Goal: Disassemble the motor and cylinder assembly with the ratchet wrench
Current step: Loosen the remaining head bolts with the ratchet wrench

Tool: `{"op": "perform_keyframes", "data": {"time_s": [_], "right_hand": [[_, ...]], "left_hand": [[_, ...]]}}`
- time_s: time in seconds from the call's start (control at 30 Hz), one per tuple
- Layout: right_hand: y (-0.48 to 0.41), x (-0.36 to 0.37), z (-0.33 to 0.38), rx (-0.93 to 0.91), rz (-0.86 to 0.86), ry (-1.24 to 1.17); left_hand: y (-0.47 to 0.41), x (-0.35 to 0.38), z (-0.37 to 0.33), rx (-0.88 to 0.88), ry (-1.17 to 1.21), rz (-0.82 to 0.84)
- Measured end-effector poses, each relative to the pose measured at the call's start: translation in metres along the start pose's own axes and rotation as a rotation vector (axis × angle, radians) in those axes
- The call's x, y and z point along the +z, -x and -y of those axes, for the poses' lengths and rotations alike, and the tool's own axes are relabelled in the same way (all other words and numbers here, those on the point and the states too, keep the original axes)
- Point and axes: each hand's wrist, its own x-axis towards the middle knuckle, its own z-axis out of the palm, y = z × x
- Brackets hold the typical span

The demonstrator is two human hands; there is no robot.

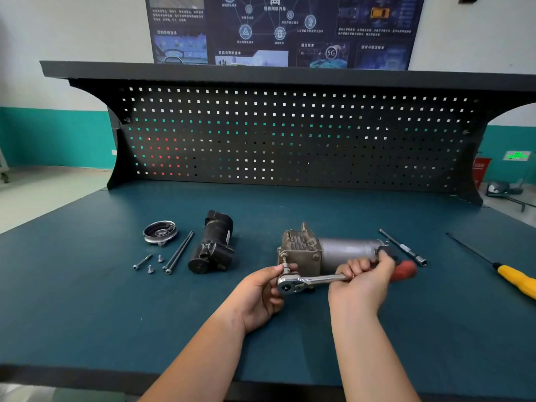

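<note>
Partly done: cover (160, 232), housing (213, 242) and bolts (178, 252) lie left on the tabletop (116, 314). The assembly (319, 250) lies at centre. The left grip (259, 291) pinches the wrench (313, 281) at a bolt, and the right grip (359, 282) holds its handle.

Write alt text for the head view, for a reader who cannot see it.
The right hand grips a ratchet wrench, the left hand steadies its head, at the motor and cylinder assembly. A black housing and bolts lie left on the workbench.
</note>
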Motion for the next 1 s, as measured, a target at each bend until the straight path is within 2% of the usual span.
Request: {"op": "perform_keyframes", "data": {"time_s": [0.13, 0.27, 0.37, 0.47, 0.53, 0.63, 0.73, 0.8, 0.9, 1.0], "right_hand": [[0.011, 0.033, 0.000, -0.139, 0.186, 0.162], [0.019, 0.063, -0.008, -0.189, 0.420, 0.459], [0.026, 0.080, -0.024, -0.256, 0.667, 0.758], [0.038, 0.086, -0.047, -0.401, 0.881, 1.161], [0.048, 0.082, -0.062, -0.499, 0.992, 1.286], [0.058, 0.075, -0.069, -0.597, 1.072, 1.271], [0.053, 0.072, -0.054, -0.577, 0.979, 1.208], [0.045, 0.070, -0.038, -0.459, 0.850, 1.081], [0.033, 0.065, -0.013, -0.232, 0.705, 0.734], [0.023, 0.058, 0.000, -0.158, 0.578, 0.485]], "left_hand": [[-0.001, -0.001, 0.000, 0.006, -0.012, 0.019], [0.000, 0.000, 0.000, 0.016, -0.013, 0.022], [-0.001, -0.001, 0.001, 0.023, -0.010, 0.025], [-0.005, -0.006, 0.003, 0.013, -0.061, 0.000], [-0.004, -0.006, 0.003, 0.002, -0.075, 0.013], [-0.002, -0.003, 0.000, 0.019, -0.095, -0.009], [-0.002, -0.003, 0.001, 0.018, -0.072, 0.011], [-0.001, -0.003, 0.001, 0.007, -0.121, 0.038], [-0.002, -0.002, 0.002, 0.034, -0.143, 0.079], [-0.004, -0.002, 0.002, 0.074, -0.098, 0.061]]}}
